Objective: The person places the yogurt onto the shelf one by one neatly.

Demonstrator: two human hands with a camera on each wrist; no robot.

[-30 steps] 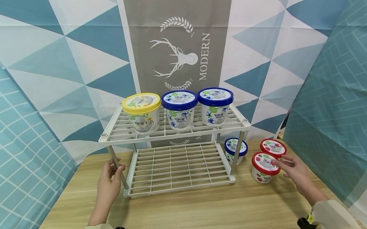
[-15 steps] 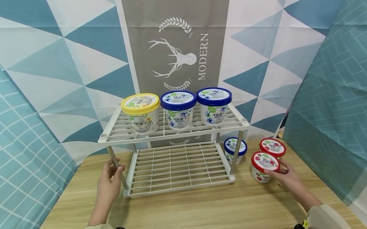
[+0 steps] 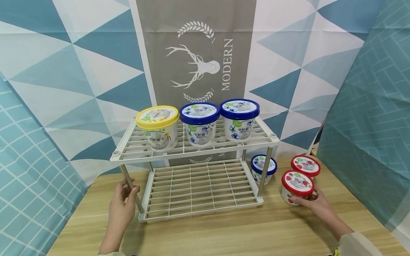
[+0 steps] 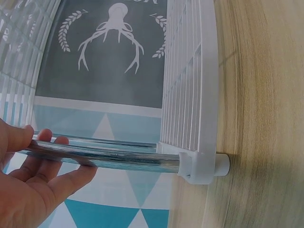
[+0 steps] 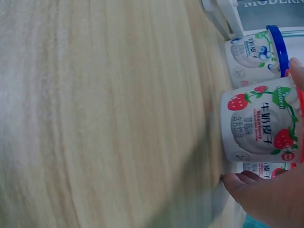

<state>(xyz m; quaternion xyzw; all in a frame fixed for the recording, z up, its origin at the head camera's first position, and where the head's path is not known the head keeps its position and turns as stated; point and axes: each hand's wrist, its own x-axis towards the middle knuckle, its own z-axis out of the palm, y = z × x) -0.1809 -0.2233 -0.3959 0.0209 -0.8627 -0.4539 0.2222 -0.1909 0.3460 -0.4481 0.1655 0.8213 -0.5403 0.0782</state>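
Note:
My left hand [image 3: 122,206] grips the front left metal post [image 4: 118,159] of a white two-tier rack [image 3: 201,211], thumb on one side and fingers on the other. At the right, my right hand [image 3: 316,207] holds the nearer red-lidded tub [image 3: 297,182] low on its side, with the thumb toward its front. In the right wrist view, this strawberry-printed tub [image 5: 259,123] lies between the thumb and fingers, and its base is close to the table. Another red-lidded tub [image 3: 305,164] stands just behind it, partly hidden.
A yellow-lidded tub [image 3: 159,135] and two blue-lidded tubs, one in the middle [image 3: 200,132] and one at the right [image 3: 239,127], stand on the rack's top tier. Another blue-lidded tub [image 3: 260,170] is on the wooden table [image 3: 202,237] behind the right post. Patterned cloth [image 3: 97,60] hangs behind.
My right hand has come down and left from over the nearer red lid to the tub's side, closing round it. The left hand keeps its hold on the post.

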